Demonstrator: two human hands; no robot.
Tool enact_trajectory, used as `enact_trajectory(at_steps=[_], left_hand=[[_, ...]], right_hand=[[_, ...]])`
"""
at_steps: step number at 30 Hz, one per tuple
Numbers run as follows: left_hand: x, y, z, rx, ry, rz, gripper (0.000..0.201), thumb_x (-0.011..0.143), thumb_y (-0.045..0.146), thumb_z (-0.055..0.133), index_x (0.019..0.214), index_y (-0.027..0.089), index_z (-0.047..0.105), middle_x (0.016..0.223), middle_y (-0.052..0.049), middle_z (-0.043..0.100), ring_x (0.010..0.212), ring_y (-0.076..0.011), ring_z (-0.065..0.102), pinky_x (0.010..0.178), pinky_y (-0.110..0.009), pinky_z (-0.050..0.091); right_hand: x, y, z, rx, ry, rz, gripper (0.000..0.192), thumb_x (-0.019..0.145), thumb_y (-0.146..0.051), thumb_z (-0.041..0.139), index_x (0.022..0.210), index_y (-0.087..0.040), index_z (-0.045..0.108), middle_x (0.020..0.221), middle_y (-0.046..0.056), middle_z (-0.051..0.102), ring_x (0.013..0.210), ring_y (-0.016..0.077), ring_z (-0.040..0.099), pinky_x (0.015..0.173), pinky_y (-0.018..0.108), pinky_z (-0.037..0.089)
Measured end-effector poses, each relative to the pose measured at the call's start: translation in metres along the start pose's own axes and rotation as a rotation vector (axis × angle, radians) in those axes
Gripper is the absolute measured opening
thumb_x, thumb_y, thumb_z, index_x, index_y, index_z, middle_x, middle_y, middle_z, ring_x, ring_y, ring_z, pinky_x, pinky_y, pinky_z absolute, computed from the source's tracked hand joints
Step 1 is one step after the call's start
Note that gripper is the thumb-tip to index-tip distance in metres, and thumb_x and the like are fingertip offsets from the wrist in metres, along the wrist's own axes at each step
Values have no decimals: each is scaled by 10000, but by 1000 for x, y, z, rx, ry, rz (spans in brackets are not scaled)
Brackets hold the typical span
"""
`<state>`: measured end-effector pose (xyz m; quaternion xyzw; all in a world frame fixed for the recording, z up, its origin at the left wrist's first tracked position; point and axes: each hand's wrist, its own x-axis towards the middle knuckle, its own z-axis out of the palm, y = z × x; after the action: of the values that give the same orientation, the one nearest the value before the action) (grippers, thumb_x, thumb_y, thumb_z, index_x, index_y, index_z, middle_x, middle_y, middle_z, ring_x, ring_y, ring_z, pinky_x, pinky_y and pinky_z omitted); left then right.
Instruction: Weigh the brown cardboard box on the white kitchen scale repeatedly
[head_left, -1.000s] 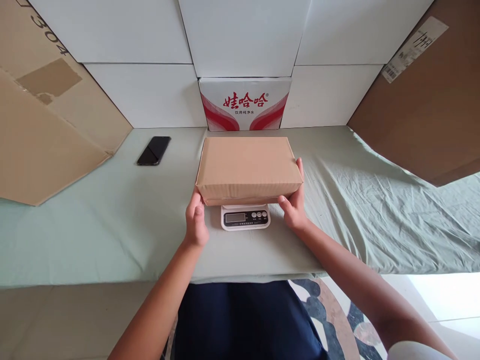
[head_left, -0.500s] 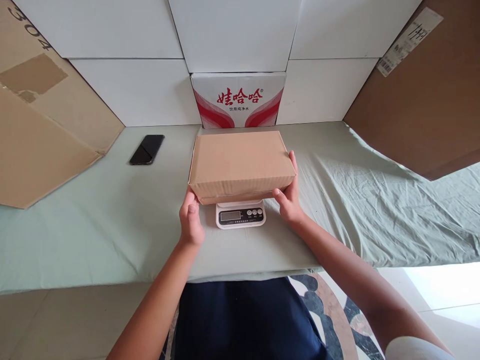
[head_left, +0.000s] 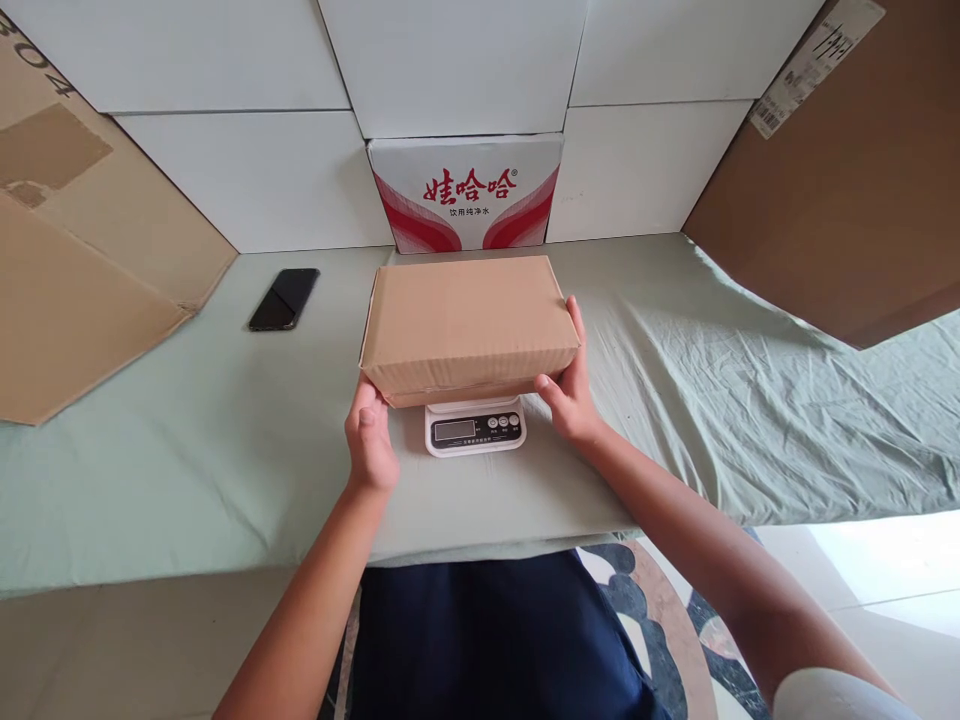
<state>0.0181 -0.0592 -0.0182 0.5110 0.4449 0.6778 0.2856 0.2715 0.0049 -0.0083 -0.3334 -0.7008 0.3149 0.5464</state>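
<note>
Left hand [head_left: 370, 445] is on the near-left bottom corner of the cardboard box [head_left: 466, 320], fingers tucked under the edge, thumb up against the near face, so gripping that corner. Right hand [head_left: 568, 388] wraps the near-right corner, fingers up along the right end, thumb on the near face, also gripping. Box is closed, plain brown, long side running left-right, level, and sits over the small white scale [head_left: 475, 427]. Only the scale's near strip shows from under it: display plus three round buttons. Display reading is too small to make out, and I can't tell whether the box rests fully on the platform or my hands carry part of it. Scale stands on the bench [head_left: 187, 450], which is covered with a wrinkled pale green cloth, roughly centre and close to the near edge. Far behind the box, against the white panel wall [head_left: 247, 175], stands a white carton with red print [head_left: 465, 190], just clear of the box's far edge. Black phone [head_left: 284, 298] lies flat on the cloth, far left of the box, well apart from it. Flattened cardboard sheet [head_left: 82, 270] leans at the far left, another brown cardboard panel [head_left: 847, 200] with a label at the far right.
</note>
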Motion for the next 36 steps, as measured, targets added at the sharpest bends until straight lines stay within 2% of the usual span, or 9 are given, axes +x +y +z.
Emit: enact_trajectory(at_steps=[7, 13, 27, 32, 36], left_hand=[[0, 1, 0, 1, -10, -3, 757, 895, 822, 430, 1330, 254, 678, 1264, -123, 712, 1269, -327, 644, 1027, -420, 538], [-1, 1, -1, -11, -9, 8, 744, 900, 812, 442, 1324, 248, 679, 1255, -117, 704, 1210, -313, 657, 1004, -408, 543], [-1, 3, -1, -48, -8, -21, 810, 883, 825, 470, 1401, 229, 652, 1403, -139, 680, 1369, -352, 602, 1112, -440, 502], [-3, 6, -3, -61, 28, -43, 822, 888, 821, 464, 1471, 261, 609, 1528, -125, 610, 1500, -350, 496, 1247, -456, 383], [-3, 7, -4, -88, 4, -57, 820, 884, 828, 469, 1488, 289, 598, 1566, -112, 585, 1527, -346, 471, 1241, -454, 392]], right_hand=[[0, -1, 0, -3, -13, -5, 1029, 881, -795, 551, 1677, -426, 14, 1788, -19, 191, 1658, 340, 256, 1360, 614, 302], [1, 0, -1, 4, -11, -15, 1022, 887, -791, 548, 1678, -418, 19, 1790, -5, 188, 1658, 345, 257, 1366, 614, 279], [2, 3, -1, 11, 13, -11, 1038, 883, -818, 521, 1685, -385, 24, 1790, 9, 209, 1665, 350, 231, 1372, 620, 241], [-2, -4, 0, 67, 35, 42, 1003, 905, -786, 525, 1685, -377, 47, 1792, 16, 210, 1668, 340, 231, 1367, 612, 252], [-4, -14, 4, 71, 62, 103, 976, 910, -781, 531, 1682, -360, 108, 1793, 29, 218, 1668, 323, 240, 1379, 562, 250]])
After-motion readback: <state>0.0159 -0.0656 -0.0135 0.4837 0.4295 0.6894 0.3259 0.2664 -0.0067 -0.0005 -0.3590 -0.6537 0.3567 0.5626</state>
